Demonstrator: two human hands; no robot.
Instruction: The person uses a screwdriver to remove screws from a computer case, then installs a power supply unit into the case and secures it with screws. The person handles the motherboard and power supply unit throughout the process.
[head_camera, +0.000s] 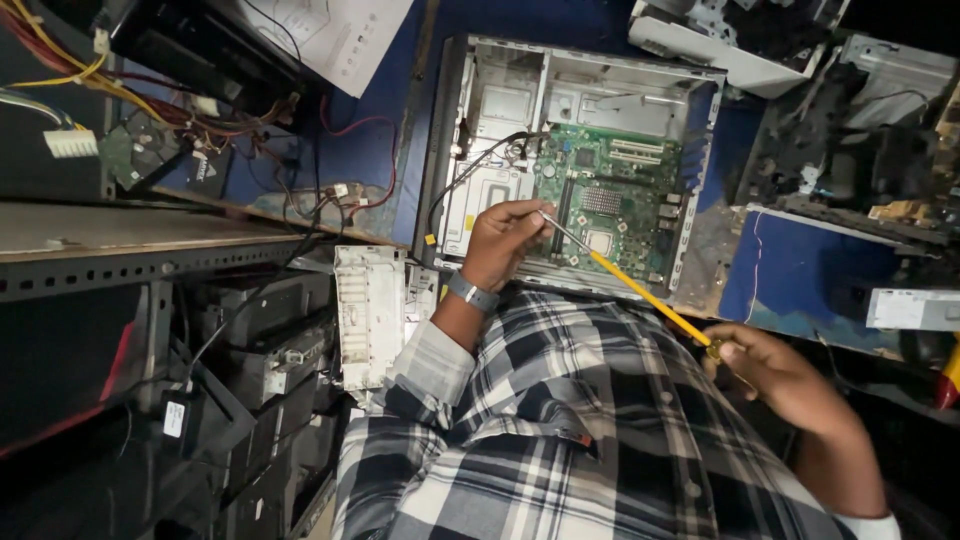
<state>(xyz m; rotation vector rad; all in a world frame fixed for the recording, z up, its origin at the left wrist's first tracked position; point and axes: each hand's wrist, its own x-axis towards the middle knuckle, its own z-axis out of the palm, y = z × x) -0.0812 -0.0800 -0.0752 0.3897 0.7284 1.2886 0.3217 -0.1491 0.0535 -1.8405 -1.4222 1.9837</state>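
computer case open, green board still in; left hand pinches screwdriver tip, right hand closed round handle.

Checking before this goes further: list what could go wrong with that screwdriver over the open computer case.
1. The left hand pinches the metal shaft of the yellow screwdriver right above the green motherboard; a slip could gouge the board.
2. The right hand holds only the handle's far end, so tip control looks weak.
3. Loose black cables cross the open computer case nearby and might snag.
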